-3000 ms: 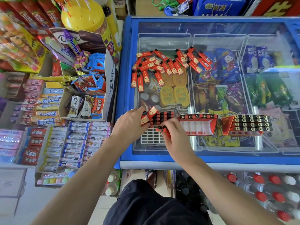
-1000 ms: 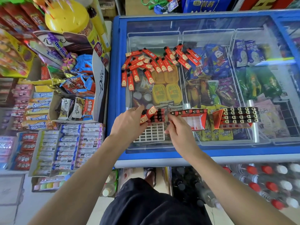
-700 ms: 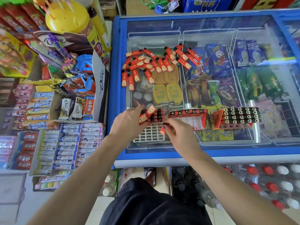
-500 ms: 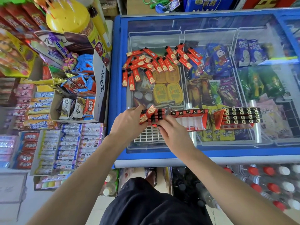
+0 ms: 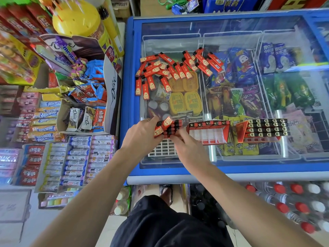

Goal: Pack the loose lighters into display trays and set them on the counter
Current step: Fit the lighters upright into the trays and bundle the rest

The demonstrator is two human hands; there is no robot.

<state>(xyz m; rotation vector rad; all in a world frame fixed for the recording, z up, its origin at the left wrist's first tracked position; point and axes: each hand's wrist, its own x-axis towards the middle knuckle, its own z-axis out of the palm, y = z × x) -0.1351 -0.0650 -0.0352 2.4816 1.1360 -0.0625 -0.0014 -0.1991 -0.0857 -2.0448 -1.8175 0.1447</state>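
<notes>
A heap of loose red lighters [image 5: 175, 70] lies scattered at twelve o'clock on the glass tabletop [image 5: 231, 25]. A part-filled display tray [image 5: 208, 133], one row loaded, lies centre. At three o'clock from it lies a full tray [image 5: 263, 130], black caps in rows.

Head camera looks steeply down (edges blurred, perhaps).

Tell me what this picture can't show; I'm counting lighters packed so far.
- Head view: the red display tray has its left end hidden by the right hand.
- How many lighters the left hand holds: fingers cover the bundle.
- Loose red lighters: overlapping, uncountable.
</notes>
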